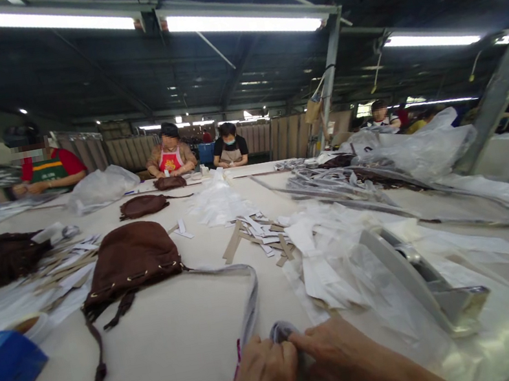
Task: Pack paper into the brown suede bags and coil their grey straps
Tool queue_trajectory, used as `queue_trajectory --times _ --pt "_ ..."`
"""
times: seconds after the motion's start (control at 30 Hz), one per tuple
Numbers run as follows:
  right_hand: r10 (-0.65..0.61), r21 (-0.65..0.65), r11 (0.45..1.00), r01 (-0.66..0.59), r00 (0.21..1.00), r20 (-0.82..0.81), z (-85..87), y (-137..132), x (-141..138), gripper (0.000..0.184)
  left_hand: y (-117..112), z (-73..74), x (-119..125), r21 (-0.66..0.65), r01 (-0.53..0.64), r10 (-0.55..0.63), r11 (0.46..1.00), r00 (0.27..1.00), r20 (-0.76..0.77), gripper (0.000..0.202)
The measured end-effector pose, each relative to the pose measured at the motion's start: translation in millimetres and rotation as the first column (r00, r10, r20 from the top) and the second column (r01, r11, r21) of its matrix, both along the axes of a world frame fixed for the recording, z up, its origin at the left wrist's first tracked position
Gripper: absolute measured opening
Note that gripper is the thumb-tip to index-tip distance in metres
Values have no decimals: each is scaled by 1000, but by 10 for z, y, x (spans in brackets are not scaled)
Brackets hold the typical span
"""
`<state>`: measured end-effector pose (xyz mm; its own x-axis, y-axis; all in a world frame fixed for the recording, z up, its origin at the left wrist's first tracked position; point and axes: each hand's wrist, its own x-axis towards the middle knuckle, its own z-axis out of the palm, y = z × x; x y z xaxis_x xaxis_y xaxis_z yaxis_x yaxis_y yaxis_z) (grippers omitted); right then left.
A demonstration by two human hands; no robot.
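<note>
Working at a long white factory table [167,363] here, the left hand [263,379] and right hand [346,348] are pinching a rolled grey strap [283,331] at 6 o'clock, brown suede pouch [130,265] sitting around 11 o'clock.

Place: bag-making factory workshop | long white worktable [177,368] | brown suede pouches [128,258] | aproned workers [170,156] | fluorescent tubes [243,23]

readable: none | green apron [43,170]: pale marks, too blurred | white paper strips [260,235]: nothing legible
</note>
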<state>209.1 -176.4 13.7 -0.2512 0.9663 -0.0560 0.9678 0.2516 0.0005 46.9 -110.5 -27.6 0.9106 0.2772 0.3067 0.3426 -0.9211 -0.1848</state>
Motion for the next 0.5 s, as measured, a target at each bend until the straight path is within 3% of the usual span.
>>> queue_trajectory --times 0.1,0.2,0.3,0.4,0.5 --pt "-8 67 998 12 999 -54 -154 1 -38 10 -78 -148 23 1 -32 31 999 996 80 15" --pt "142 98 986 -135 988 -60 -231 32 56 12 21 -45 -87 -107 59 -50 992 996 80 12" --pt "222 68 973 -221 975 -18 -138 53 117 10 114 92 -161 -152 98 -90 984 994 54 15" --pt "159 21 987 -159 987 -16 -52 34 38 2 42 34 -96 -120 21 -14 993 998 57 13" --pt "-28 -18 999 27 998 -51 -124 1 -84 6 -90 -122 -12 -93 -80 90 992 989 116 16"
